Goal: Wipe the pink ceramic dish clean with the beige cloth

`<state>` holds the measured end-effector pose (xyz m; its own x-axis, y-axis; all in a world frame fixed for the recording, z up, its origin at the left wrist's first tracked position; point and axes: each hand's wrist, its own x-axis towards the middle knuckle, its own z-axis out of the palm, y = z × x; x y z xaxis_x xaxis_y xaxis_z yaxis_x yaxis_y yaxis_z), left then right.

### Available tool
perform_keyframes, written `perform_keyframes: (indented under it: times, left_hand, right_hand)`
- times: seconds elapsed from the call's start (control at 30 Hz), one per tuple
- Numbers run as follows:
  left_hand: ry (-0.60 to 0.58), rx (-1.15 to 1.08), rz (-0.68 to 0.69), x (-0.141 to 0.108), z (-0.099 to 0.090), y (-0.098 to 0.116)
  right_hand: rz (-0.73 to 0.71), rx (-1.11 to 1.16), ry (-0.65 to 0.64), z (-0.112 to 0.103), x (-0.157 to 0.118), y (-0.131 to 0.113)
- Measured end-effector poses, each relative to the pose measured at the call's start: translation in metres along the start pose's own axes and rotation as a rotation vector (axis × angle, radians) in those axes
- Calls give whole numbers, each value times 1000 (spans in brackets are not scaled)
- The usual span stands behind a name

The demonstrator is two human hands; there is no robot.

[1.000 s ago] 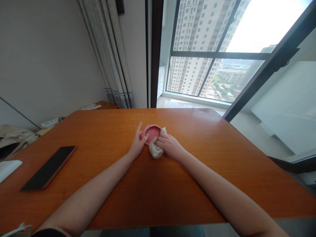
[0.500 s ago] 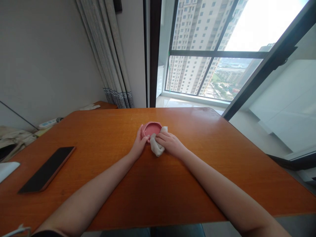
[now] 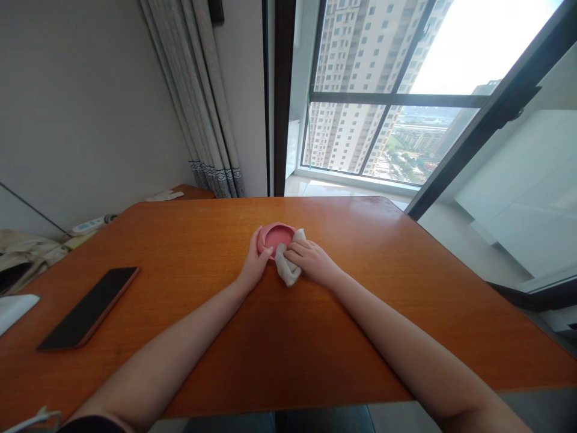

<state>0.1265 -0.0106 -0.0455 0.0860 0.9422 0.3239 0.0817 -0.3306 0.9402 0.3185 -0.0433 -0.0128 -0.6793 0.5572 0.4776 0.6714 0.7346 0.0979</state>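
Observation:
A shallow pink dish (image 3: 276,234) with an angular rim is held tilted above the middle of the wooden table (image 3: 288,337). My left hand (image 3: 256,260) grips its left side, thumb over the near rim and fingers around the outside. Bunched in my right hand (image 3: 313,260) is a whitish cloth (image 3: 287,269), pressed against the dish's right edge. Part of the cloth hangs below the fingers toward me. The right side of the dish is hidden behind the cloth and fingers.
On the left of the table lies a dark flat tablet-like slab (image 3: 90,308), with a white object (image 3: 15,310) beside it. A white cable (image 3: 36,420) shows at the bottom left corner. A remote-like white object (image 3: 90,225) sits past the left edge. Behind are a curtain (image 3: 198,90) and a window (image 3: 383,96).
The dish has tilted and shifted very slightly in my left hand. My right hand and the cloth have moved a little along its right rim.

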Motion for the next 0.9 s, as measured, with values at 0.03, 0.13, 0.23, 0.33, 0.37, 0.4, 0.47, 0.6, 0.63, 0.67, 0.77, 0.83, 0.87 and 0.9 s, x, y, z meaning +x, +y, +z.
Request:
perform_keyframes:
  times: [0.03,0.13,0.23,0.33,0.37,0.4,0.47,0.6,0.63,0.67,0.77,0.83,0.87,0.9]
  left_hand:
    - [-8,4,12,1,-1,0]
    - [-39,-6,18,2,-2,4]
    - [-86,-75,-8,-2,1,9]
    - [-148,-78,-11,-7,4,8]
    - [-133,-58,-7,-8,5,6]
    - [-104,-41,-6,-8,5,4]
    - [-45,-25,-4,-6,4,-1]
    - [-34,-2,40,-2,-1,0]
    - [-43,9,60,-2,-2,2]
    - [-52,12,81,-3,-2,5]
    - [-54,-23,119,-10,1,11]
    - [-41,-40,105,-14,3,13]
    - [-30,-29,98,-15,3,12]
    - [-16,-7,96,-15,3,12]
  right_hand:
    - [-3,-8,-1,-3,0,2]
    - [2,-23,-6,-5,-1,5]
    - [15,-33,14,3,-1,2]
    - [54,-41,60,12,-1,-3]
    - [56,-42,71,13,-1,-4]
    - [44,-39,76,13,0,-5]
    - [2,-33,73,9,1,-3]
    - [-21,-44,48,0,0,4]
    - [-14,-50,48,0,-1,4]
    - [-9,-52,52,2,-2,4]
    - [18,-42,95,11,-3,-1]
    - [36,-25,112,15,-2,-5]
    - [36,-13,106,15,-1,-7]
    - [27,1,91,15,0,-8]
